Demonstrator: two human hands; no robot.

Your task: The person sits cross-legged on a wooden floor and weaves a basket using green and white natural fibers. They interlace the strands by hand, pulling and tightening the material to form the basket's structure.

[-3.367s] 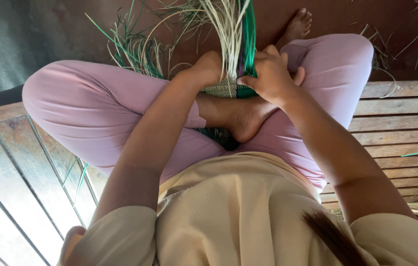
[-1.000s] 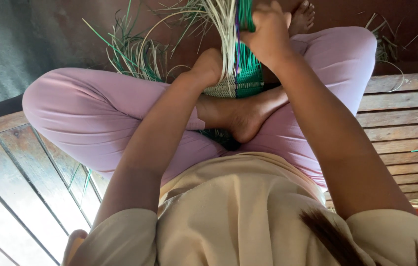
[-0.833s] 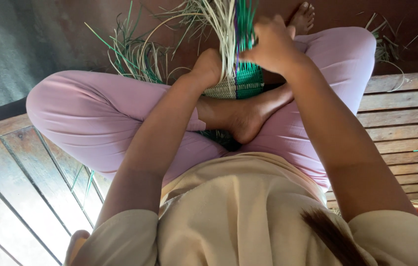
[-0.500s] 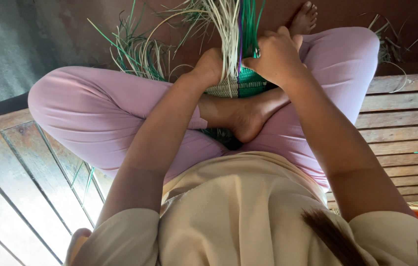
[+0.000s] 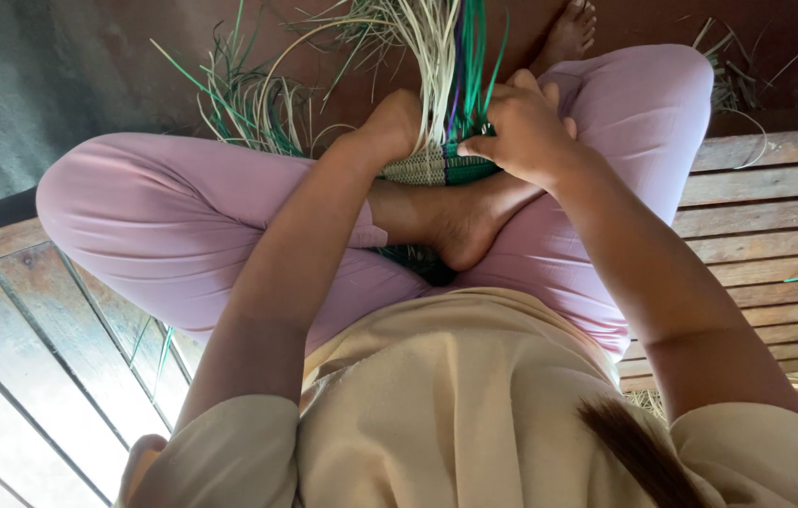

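Between the crossed knees, on the sole of the tucked-in foot (image 5: 460, 221), sat a partly woven mat (image 5: 441, 169) of pale straw and green strips, its finished band lying flat just above the heel. From that band a sheaf of loose straw strands (image 5: 437, 66) rose upward and fanned out, with green and a few purple ones mixed in, and more stray strands (image 5: 248, 103) spread over the dark floor (image 5: 324, 38) beyond the knees. The left hand (image 5: 390, 127) was clenched against the woven edge on the pale side, pressing it down. The right hand (image 5: 526, 132) was curled over the green side, thumb and forefinger pinching at the strands where they left the weave; which single strand it held could not be told. The person sat in pink trousers (image 5: 183, 226) on a slatted wooden platform (image 5: 757, 188). Judging by the look, the work would be very light, limp in the loose ends and stiffer only in the woven band, so the band seemed the sound place to grip, while thin strips might kink or split if bent sharply.
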